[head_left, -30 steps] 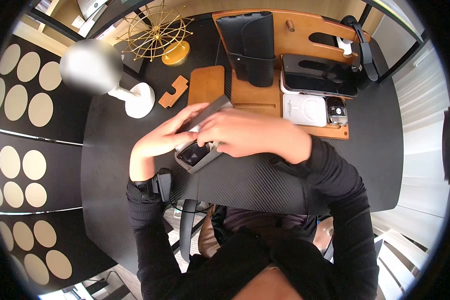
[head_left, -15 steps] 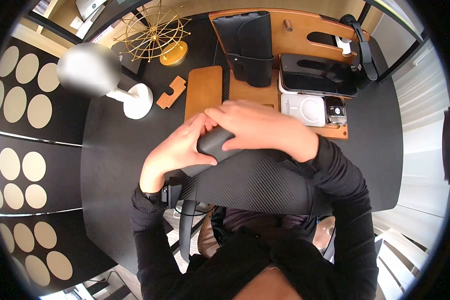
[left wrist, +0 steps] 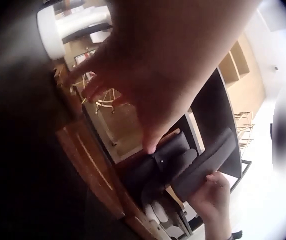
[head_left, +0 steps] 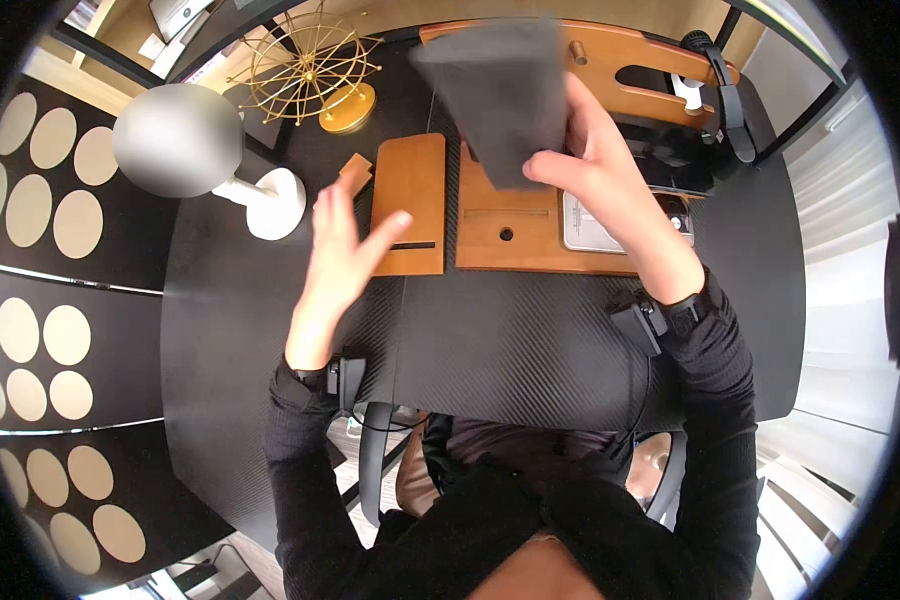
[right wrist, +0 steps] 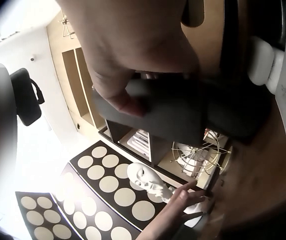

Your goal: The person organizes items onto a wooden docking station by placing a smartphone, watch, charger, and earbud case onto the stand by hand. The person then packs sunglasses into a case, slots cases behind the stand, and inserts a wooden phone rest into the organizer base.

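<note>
A dark grey glasses case (head_left: 510, 105), closed and blurred by motion, is raised over the back of the desk. My right hand (head_left: 615, 190) grips it from the right, thumb on the near side and fingers round the far side. In the right wrist view the case (right wrist: 168, 107) lies under the thumb. It hides most of a black snap pouch in the head view; the left wrist view shows that pouch (left wrist: 170, 160) beside it. My left hand (head_left: 342, 245) holds nothing, thumb and fingers spread, over the left edge of a brown wooden board (head_left: 410, 185).
A wooden desk organizer (head_left: 485, 245) bears a white charger (head_left: 585, 225) and a black-screened device (head_left: 675, 170). Headphones (head_left: 735, 125) hang at its right end. To the left are a small wooden piece (head_left: 360, 163), a white sculpture (head_left: 278, 205) and a gold wheel ornament (head_left: 310, 75).
The case, earlier open between both hands with a dark item inside, was closed. My right hand has lifted it away toward the back; my left hand has let go and drawn left.
</note>
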The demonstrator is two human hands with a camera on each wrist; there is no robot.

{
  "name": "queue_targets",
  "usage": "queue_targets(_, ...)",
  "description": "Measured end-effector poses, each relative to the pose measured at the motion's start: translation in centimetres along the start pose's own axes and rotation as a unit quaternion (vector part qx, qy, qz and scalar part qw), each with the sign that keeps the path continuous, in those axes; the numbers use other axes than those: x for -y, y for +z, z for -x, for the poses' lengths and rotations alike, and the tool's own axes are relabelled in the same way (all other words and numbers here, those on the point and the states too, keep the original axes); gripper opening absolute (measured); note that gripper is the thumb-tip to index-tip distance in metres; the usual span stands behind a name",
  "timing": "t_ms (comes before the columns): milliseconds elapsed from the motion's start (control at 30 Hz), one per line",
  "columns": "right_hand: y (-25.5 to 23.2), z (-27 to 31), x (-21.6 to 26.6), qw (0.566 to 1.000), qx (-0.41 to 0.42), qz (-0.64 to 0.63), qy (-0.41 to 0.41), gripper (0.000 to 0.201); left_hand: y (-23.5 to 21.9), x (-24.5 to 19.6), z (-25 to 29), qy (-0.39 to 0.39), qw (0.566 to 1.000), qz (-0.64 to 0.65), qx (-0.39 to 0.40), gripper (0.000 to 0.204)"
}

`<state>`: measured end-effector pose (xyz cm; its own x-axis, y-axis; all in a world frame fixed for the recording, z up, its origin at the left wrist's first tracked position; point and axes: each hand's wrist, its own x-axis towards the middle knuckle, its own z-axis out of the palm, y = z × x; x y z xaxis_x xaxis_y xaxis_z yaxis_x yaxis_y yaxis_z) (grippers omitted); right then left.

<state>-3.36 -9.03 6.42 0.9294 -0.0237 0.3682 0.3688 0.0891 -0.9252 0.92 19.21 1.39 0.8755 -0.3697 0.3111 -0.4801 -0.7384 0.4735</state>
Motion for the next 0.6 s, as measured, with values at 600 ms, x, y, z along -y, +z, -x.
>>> queue_targets(600,-0.1,-0.9,-2.1,0.91,-0.044,0.325,-0.255,0.063,-1.4,-1.3,0.6,-0.073,0.979,-0.117,0.153,0.115)
